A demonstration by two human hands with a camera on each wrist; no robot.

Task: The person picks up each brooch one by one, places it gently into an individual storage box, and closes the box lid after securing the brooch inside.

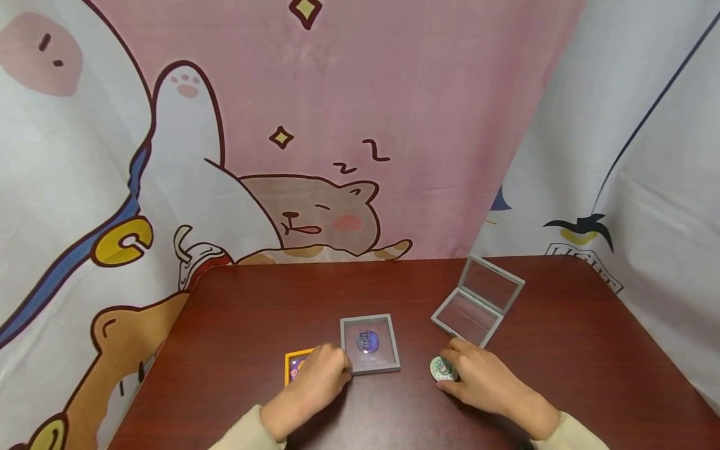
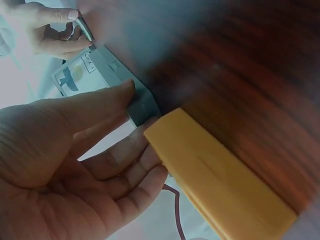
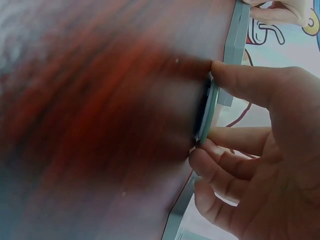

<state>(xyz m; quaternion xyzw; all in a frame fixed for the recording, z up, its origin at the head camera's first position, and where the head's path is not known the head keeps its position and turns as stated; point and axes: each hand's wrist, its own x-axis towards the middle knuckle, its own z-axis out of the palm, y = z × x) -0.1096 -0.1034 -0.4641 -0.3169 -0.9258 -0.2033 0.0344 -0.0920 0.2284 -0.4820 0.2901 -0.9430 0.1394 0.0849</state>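
Observation:
My left hand (image 1: 319,380) holds the lower left corner of a closed grey display case (image 1: 398,362), thumb against its side (image 2: 142,102) in the left wrist view. A round blue badge (image 1: 368,342) shows inside through the clear cover. Partly hidden under that hand is a yellow-edged case (image 1: 289,367) with a purple picture. To the right, my right hand (image 1: 485,379) pinches a round green-and-white badge (image 1: 440,370) by its rim, low over the table or touching it. The right wrist view shows the badge (image 3: 209,114) edge-on between thumb and fingers.
Behind the right hand a second grey display case (image 1: 468,315) stands open, its lid (image 1: 491,284) tilted up toward the back. Everything lies on a dark reddish wooden table (image 1: 253,300). A printed curtain (image 1: 439,125) hangs behind the table and along both sides.

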